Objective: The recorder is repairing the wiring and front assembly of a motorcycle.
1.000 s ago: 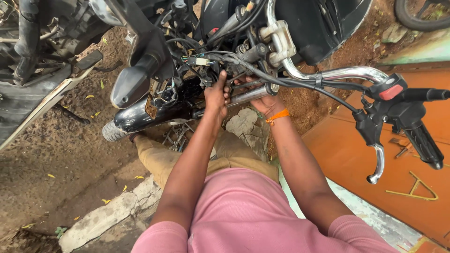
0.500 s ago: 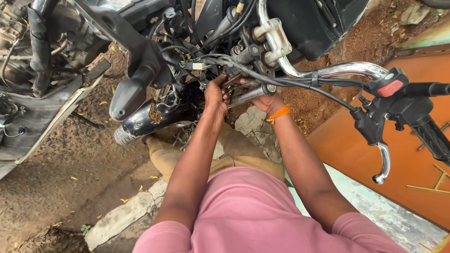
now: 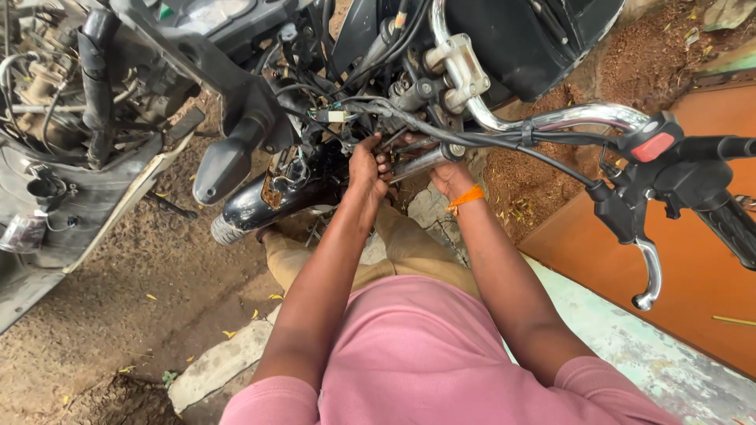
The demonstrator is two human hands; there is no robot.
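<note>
I look down on the front of a black motorcycle. My left hand (image 3: pixel 364 164) is curled around the near end of a chrome fork tube (image 3: pixel 421 162), just under a bundle of black cables and a small white connector (image 3: pixel 335 116). From the other side, my right hand (image 3: pixel 446 175), with an orange band (image 3: pixel 466 198) at the wrist, touches the same tube. Its fingers are hidden behind the tube and cables. The black front mudguard and tyre (image 3: pixel 252 206) lie below my left hand.
The chrome handlebar (image 3: pixel 583 118) with a red switch, black grip and brake lever (image 3: pixel 650 271) juts out at right over an orange panel (image 3: pixel 693 275). A stripped engine and grey bodywork (image 3: pixel 79 181) stand at left on dirt ground. A stone kerb (image 3: pixel 213 366) lies by my knees.
Both hands stay at the fork tube with only small finger shifts. The view has drifted, so the motorcycle sits a little lower and further right in frame.
</note>
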